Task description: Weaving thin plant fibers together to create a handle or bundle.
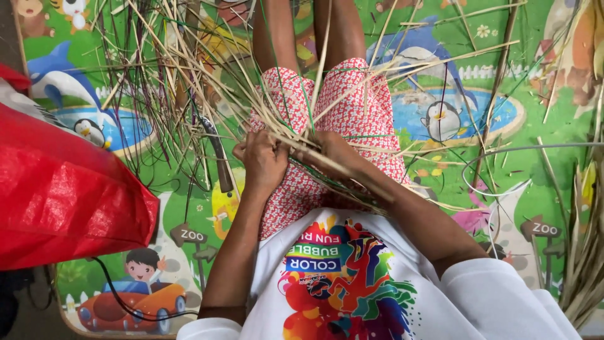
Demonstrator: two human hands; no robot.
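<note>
Down over the lap, both hands meet on a fanned bundle of pale, dry straw-coloured reed strips (302, 135) that rests on the red-and-white patterned shorts (352, 107). The left hand (263, 160) is curled closed, its fingers pinching a few strips at the near edge of the bundle. The right hand (333, 154) is also folded shut around strips just beside the left, almost touching it, with a darker green strand running under the wrist. From the bundle, long strips spread outward and away over the knees, mixed with thin dark and green strands.

Left of the bundle, a dark-handled blade-like tool (217, 157) lies on the bright green cartoon play mat (535, 201). Farther left of the bundle sits a shiny red woven plastic bag (63, 195), with a thin black cable (119, 296) trailing below it. Right of the bundle, a grey wire loop (503, 151) curves over the mat, and more dry leaves (585, 252) stand at the far right edge
</note>
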